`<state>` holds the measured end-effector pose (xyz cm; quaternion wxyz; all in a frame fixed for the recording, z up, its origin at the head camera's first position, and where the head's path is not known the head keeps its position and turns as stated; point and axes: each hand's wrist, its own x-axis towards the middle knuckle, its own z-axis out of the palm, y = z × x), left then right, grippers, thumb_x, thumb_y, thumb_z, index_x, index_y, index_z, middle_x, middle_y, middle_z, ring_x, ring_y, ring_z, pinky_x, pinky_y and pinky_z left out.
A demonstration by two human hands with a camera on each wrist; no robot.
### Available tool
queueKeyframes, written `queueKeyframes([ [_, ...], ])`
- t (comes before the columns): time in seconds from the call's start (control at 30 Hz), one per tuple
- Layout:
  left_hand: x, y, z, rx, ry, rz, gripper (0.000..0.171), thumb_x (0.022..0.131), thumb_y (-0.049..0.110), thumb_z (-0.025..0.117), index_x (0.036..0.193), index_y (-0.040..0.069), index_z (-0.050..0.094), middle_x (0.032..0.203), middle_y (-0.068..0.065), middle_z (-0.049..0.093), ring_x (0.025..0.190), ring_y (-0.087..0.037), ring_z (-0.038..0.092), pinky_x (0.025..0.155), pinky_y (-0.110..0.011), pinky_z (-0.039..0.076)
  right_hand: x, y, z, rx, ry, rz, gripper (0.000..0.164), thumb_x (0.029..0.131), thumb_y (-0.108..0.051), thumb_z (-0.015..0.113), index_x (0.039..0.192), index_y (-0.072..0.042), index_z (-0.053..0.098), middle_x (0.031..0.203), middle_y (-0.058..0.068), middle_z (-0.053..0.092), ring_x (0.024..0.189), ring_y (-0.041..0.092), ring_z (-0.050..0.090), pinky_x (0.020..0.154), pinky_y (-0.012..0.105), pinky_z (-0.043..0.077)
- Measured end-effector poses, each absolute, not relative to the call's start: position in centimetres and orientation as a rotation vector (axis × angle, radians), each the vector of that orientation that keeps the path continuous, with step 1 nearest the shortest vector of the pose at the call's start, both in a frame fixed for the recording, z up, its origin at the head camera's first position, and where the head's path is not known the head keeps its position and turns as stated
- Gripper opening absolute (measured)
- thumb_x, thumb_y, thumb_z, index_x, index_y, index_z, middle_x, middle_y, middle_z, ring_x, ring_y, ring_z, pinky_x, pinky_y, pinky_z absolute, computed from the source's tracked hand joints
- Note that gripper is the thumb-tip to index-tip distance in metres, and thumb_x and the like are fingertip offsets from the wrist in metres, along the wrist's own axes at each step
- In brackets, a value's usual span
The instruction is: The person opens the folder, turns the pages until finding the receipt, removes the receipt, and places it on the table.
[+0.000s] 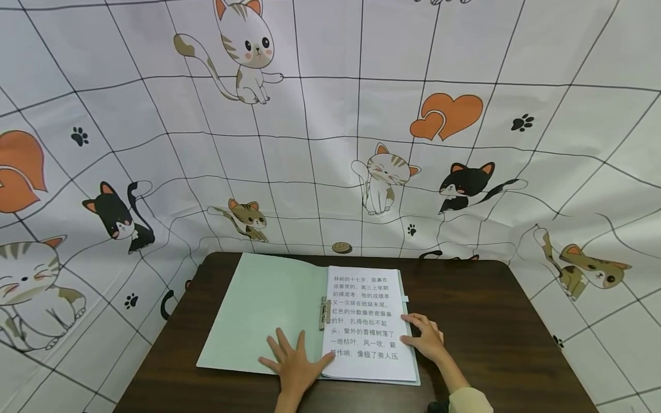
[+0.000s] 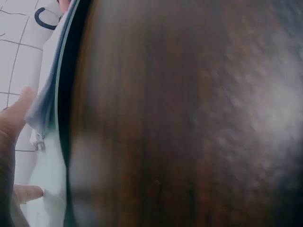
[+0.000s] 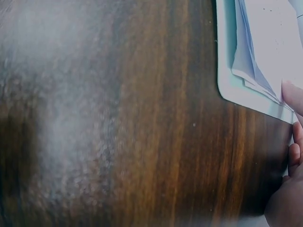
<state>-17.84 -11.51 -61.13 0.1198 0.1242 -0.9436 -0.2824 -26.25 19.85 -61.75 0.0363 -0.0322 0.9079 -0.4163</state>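
Note:
A pale green folder [image 1: 268, 310] lies spread on the dark brown table, holding a stack of white printed sheets [image 1: 364, 327] in its right half. Near the fold sits a metal clip [image 1: 324, 312]. With fingers spread wide, the left hand [image 1: 296, 367] rests on the green cover, its thumb reaching the lower left edge of the top sheet. The right hand [image 1: 427, 338] touches the right edge of the sheets, thumb and index fingertip apart, other fingers bent. In the right wrist view, one fingertip of the right hand [image 3: 289, 189] meets the sheets' edge; the lower page corners are slightly fanned.
The brown table [image 1: 480, 321] extends to both sides of the folder. A white cloth with cats and grid lines [image 1: 330, 160] hangs behind and around it. A small dark object [image 1: 438, 406] lies by the right sleeve [image 1: 469, 400] at the front edge.

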Motion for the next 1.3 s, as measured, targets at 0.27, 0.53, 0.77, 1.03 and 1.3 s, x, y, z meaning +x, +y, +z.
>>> queueKeyframes([
  [0.27,-17.6,-11.7,-62.0,0.352,-2.84,-0.89,0.114,0.057,0.069,0.079,0.145,0.007,0.044,0.154,-0.042,0.004,0.138,-0.068,-0.003,0.093,-0.087,-0.009,-26.2,19.9,-61.9,-0.096,2.796,-1.277,0.056,0.079,-0.019,0.077,0.131,-0.009,0.061,0.143,0.017,0.047,0.129,0.041,0.034,0.099,0.059,0.018],
  [0.53,-17.6,-12.0,-62.4,0.34,-2.885,-0.883,0.118,0.056,0.072,0.078,0.148,0.009,0.04,0.154,-0.042,0.002,0.138,-0.068,-0.004,0.093,-0.087,-0.007,-27.0,19.9,-61.1,-0.034,2.787,-1.299,0.054,0.081,-0.02,0.075,0.131,-0.007,0.06,0.135,0.019,0.054,0.121,0.038,0.044,0.096,0.056,0.027],
  [0.77,-17.8,-12.0,-63.1,0.327,-2.885,-0.862,0.12,0.055,0.075,0.076,0.149,0.01,0.038,0.155,-0.041,0.0,0.139,-0.067,-0.005,0.094,-0.087,-0.008,-29.4,19.8,-60.0,0.084,2.82,-1.461,0.048,0.091,-0.019,0.067,0.132,0.003,0.056,0.12,0.024,0.063,0.106,0.034,0.058,0.085,0.037,0.048],
  [1.03,-17.7,-12.2,-63.3,0.38,-2.9,-0.91,0.123,0.054,0.076,0.076,0.151,0.013,0.035,0.156,-0.039,-0.003,0.14,-0.065,-0.007,0.095,-0.085,-0.012,-32.0,18.9,-59.4,0.134,2.798,-1.499,0.049,0.093,-0.019,0.064,0.136,0.001,0.052,0.126,0.023,0.06,0.111,0.034,0.057,0.088,0.039,0.048],
  [1.3,-17.9,-12.3,-63.3,0.363,-2.873,-0.93,0.123,0.053,0.077,0.077,0.15,0.013,0.036,0.156,-0.039,-0.002,0.14,-0.065,-0.007,0.095,-0.085,-0.013,-34.3,17.1,-59.0,0.226,2.807,-1.607,0.052,0.091,-0.017,0.065,0.137,0.003,0.05,0.128,0.027,0.055,0.111,0.036,0.055,0.084,0.034,0.047],
])
